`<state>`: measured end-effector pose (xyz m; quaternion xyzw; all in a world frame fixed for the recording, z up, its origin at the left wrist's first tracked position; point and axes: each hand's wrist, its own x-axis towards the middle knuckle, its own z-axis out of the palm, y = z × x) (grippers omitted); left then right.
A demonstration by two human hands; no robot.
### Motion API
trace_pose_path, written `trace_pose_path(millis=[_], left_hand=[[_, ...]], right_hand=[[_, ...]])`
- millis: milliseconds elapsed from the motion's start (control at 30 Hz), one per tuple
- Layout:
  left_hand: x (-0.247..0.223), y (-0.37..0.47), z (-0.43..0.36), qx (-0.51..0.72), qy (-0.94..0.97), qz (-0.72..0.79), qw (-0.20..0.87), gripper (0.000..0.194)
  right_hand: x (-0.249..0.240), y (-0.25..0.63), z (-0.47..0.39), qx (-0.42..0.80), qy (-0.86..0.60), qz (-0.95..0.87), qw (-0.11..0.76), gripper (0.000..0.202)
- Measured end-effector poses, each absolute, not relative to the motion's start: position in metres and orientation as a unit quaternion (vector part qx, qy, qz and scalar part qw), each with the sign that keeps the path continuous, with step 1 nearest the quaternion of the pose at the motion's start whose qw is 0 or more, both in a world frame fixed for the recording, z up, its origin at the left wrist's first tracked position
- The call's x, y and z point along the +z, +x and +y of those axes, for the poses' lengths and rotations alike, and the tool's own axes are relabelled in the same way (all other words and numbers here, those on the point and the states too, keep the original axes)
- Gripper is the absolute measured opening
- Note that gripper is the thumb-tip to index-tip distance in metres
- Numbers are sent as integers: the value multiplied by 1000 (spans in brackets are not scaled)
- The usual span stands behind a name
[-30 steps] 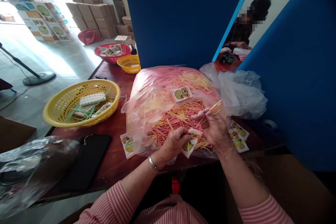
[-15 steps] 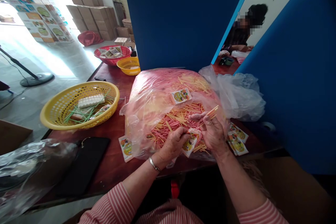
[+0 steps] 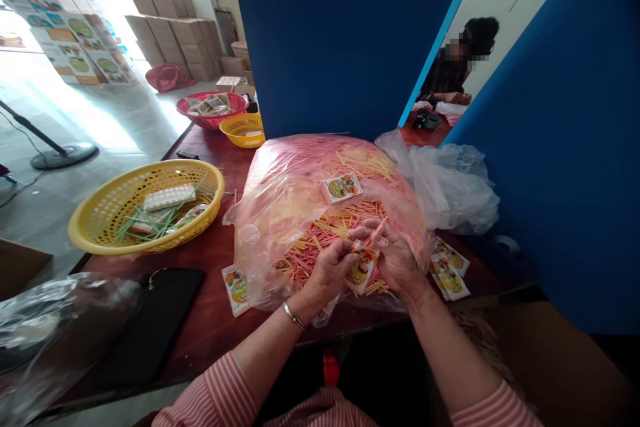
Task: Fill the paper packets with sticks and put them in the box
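My left hand (image 3: 329, 271), with a bracelet at the wrist, pinches the left edge of a small printed packet (image 3: 361, 269). On the packet's other side, my right hand (image 3: 396, 259) has its fingers closed round a few pink sticks (image 3: 379, 232) at the packet's top. Both hands are over a large clear bag (image 3: 280, 213) full of pink and yellow sticks (image 3: 313, 240). Another printed packet (image 3: 341, 188) lies flat on the bag. One packet (image 3: 235, 289) is left of the bag, and several packets (image 3: 450, 273) lie to its right.
A yellow basket (image 3: 83, 230) with green sticks and packs stands on the dark red table (image 3: 210, 293). Behind it are a red basket (image 3: 213, 121) and a smaller yellow basket (image 3: 243, 130). A black case (image 3: 165, 307) lies left. Blue panels (image 3: 345, 40) rise behind; a person (image 3: 445, 73) sits beyond.
The yellow sticks held up in my right hand are no longer seen there; pink ones now show by the packet. My right hand has moved slightly left and its fingers have drawn in. The view has shifted slightly.
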<state>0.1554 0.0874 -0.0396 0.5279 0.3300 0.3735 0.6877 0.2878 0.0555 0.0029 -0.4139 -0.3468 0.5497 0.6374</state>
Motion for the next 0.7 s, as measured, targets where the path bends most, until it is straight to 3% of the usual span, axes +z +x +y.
trace_pose_path(millis=[133, 333, 500, 700], left_hand=[[-35, 157, 88, 376, 534, 339, 677, 14], [-37, 160, 89, 384, 540, 350, 662, 13], [-37, 163, 90, 381, 534, 344, 672, 12], [-38, 159, 91, 384, 566, 342, 644, 12]], right_hand=[[5, 287, 57, 510, -415, -359, 662, 25], [-2, 290, 59, 463, -476, -445, 601, 24], [-1, 292, 61, 449, -461, -389, 659, 23], [5, 299, 58, 476, -493, -451, 572, 23]])
